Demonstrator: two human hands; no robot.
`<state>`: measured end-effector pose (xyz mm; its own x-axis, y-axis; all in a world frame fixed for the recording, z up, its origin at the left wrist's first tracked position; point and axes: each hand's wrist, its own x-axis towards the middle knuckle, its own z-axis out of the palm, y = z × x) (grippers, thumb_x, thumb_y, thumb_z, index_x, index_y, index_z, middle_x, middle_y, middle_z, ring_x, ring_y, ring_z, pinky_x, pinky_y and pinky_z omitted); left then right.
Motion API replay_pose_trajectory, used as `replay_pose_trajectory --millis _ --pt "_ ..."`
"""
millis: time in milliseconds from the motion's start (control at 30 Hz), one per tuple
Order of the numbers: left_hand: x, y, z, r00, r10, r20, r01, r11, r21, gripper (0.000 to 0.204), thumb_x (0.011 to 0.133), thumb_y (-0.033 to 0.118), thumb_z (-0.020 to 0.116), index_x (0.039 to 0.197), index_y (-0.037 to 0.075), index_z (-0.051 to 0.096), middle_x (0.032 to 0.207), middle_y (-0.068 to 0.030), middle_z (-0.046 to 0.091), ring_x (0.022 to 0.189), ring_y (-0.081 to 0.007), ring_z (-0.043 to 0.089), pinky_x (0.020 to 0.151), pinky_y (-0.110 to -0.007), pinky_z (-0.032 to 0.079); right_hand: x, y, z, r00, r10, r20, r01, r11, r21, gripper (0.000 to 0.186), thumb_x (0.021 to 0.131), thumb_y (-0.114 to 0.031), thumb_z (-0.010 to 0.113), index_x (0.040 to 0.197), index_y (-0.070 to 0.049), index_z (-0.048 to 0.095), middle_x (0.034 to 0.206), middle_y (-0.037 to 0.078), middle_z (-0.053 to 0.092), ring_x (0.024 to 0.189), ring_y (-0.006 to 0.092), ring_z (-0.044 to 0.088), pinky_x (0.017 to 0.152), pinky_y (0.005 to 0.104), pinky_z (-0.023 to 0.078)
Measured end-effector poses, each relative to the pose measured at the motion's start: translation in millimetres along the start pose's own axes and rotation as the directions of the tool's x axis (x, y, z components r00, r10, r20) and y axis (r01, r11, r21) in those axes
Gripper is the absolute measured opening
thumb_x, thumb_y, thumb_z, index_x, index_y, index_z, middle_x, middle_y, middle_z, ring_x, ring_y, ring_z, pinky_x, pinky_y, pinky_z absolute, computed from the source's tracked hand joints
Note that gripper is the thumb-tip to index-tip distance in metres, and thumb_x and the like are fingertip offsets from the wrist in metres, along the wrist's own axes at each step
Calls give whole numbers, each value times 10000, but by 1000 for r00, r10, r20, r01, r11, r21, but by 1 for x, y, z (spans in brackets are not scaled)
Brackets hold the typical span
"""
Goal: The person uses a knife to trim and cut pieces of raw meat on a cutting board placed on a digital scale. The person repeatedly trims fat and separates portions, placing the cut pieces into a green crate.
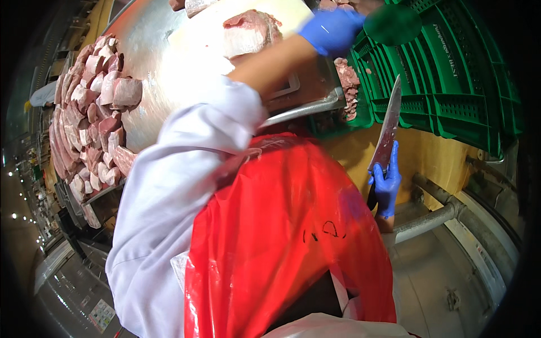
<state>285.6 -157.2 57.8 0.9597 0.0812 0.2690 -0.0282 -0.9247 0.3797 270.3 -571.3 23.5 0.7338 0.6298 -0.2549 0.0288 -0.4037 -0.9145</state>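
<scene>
My left arm, in a white sleeve, reaches across the work surface to the upper right. My left hand (332, 31), in a blue glove, is smeared by motion near the green crates, and its fingers do not show clearly. A blurred dark green oval shape (393, 25) lies just beyond it; I cannot make out what it is. Low on the right, my right hand (386, 186), also gloved in blue, grips a knife (387, 129) with its blade pointing up and away. A large piece of raw meat (251, 32) rests on the white cutting board (197, 42) beside my left forearm.
Many cut meat pieces (101, 112) are heaped at the left of the metal table (138, 121). Green crates (451, 67) stand on the right, with meat trimmings (347, 87) beside them. A metal pipe rail (425, 222) runs at the lower right.
</scene>
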Motion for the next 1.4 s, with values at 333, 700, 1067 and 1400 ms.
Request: replay_pose_trajectory --millis 333,700,1067,1400 --pt "-122 -113 -116 951 -124 285 113 992 53 305 808 283 645 963 29 714 959 -244 688 926 -413 673 840 -491 551 51 -22 34 983 -112 148 103 992 71 794 951 71 575 1640 -180 270 817 7 652 614 40 530 549 220 476" --pt "-232 -44 -88 504 -817 -280 846 532 -27 396 794 388 713 930 18 675 934 -223 709 864 -379 697 802 -432 560 117 -77 123 879 -321 352 311 947 86 753 946 -6 611 1624 -149 315 844 24 694 564 37 503 535 244 471" --pt "-270 -64 -99 491 -509 -707 707 707 -17 529 947 343 625 1272 -64 535 1257 -312 565 1180 -457 580 978 -486 484 158 -127 176 819 -501 279 466 865 186 587 943 -31 671 1487 -42 452 889 68 707 614 63 614 529 236 501" --pt "-228 -8 -96 649 -414 -638 598 796 91 1029 752 467 835 1478 -66 335 1387 -310 467 1286 -464 463 1111 -511 379 188 -118 196 796 -546 260 453 824 342 667 952 -42 693 1533 -57 366 998 86 689 665 90 617 577 242 525"
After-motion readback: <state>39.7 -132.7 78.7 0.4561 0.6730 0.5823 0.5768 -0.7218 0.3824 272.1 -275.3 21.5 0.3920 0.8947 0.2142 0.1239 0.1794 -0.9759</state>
